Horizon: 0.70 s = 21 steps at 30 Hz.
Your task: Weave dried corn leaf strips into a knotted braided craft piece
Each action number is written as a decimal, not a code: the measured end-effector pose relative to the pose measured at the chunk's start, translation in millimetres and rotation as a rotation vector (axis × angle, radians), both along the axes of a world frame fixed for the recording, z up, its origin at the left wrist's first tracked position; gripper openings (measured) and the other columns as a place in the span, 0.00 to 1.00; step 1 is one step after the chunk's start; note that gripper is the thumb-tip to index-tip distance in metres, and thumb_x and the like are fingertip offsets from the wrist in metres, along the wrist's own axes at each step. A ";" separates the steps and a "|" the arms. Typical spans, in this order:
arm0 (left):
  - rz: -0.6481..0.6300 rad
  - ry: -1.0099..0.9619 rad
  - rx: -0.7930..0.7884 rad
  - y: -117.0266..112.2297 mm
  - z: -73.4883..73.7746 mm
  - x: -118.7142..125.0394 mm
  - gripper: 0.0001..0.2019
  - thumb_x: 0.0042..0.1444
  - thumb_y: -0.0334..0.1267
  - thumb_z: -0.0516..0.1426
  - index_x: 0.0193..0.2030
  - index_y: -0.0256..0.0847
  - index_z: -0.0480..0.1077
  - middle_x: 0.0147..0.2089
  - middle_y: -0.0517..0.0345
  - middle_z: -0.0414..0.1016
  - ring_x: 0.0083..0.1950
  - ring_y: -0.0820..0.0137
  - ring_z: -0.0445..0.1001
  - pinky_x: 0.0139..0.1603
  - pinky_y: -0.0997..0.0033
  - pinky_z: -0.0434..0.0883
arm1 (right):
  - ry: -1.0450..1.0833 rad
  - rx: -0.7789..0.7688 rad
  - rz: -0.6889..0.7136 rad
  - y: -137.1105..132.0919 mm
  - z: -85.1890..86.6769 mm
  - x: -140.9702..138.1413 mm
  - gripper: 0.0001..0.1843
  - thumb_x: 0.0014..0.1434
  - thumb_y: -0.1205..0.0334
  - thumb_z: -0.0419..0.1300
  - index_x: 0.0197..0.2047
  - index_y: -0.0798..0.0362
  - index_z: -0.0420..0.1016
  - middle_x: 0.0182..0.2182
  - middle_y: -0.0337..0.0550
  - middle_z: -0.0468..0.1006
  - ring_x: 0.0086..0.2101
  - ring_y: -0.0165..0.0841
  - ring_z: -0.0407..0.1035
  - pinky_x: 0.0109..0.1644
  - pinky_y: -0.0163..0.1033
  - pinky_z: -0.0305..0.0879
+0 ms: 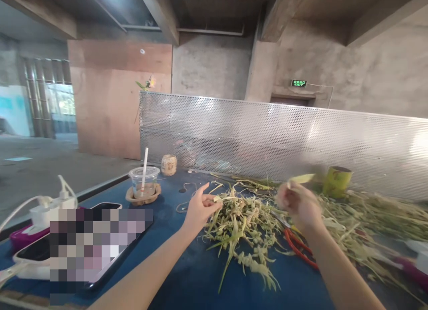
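Observation:
My left hand [199, 208] hovers over the blue table [187, 274], its thumb and fingers pinched on a pale leaf strip at the edge of a heap of dry green-yellow leaf strips [245, 225]. My right hand [296, 202] is blurred by motion above the heap. Its fingers are closed round a pale leaf strip [302, 179] that sticks up to the right. Red-handled scissors [298, 247] lie on the table just under my right wrist.
A plastic cup with a straw [143, 181] stands on a woven coaster at the left. Nearer me lie a phone [83, 243], a white charger and cables [43, 209]. A perforated metal screen [284, 140] borders the table's far edge, with a yellow-green roll [337, 180] and more leaves [368, 221] on the right.

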<state>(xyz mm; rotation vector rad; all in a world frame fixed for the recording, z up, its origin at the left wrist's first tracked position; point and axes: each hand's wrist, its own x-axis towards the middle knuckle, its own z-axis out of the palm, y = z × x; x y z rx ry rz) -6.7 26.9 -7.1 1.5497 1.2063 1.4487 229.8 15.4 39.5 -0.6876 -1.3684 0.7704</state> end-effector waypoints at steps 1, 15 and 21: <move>-0.038 -0.005 -0.019 -1.1 0.0 2.1 0.39 0.43 0.39 0.60 0.60 0.30 0.48 0.35 0.48 0.75 0.30 0.67 0.73 0.26 0.70 0.68 | -0.080 -0.147 0.102 2.2 -4.5 -4.5 0.17 0.50 0.54 0.52 0.17 0.56 0.64 0.11 0.33 0.57 0.13 0.23 0.51 0.16 0.30 0.43; -0.303 0.053 -0.080 -19.7 -7.4 19.0 0.40 0.42 0.32 0.60 0.62 0.30 0.47 0.29 0.55 0.74 0.28 0.71 0.69 0.30 0.70 0.64 | -0.666 -0.384 0.521 3.9 -43.5 -49.7 0.21 0.58 0.53 0.48 0.19 0.56 0.66 0.11 0.30 0.55 0.14 0.20 0.48 0.18 0.28 0.45; -0.353 0.189 0.035 -29.6 -4.5 18.1 0.38 0.49 0.35 0.56 0.64 0.37 0.42 0.35 0.52 0.75 0.33 0.66 0.71 0.35 0.65 0.66 | -0.688 -0.361 0.409 7.2 -44.1 -48.7 0.23 0.56 0.51 0.50 0.15 0.55 0.60 0.11 0.31 0.57 0.13 0.20 0.47 0.18 0.30 0.43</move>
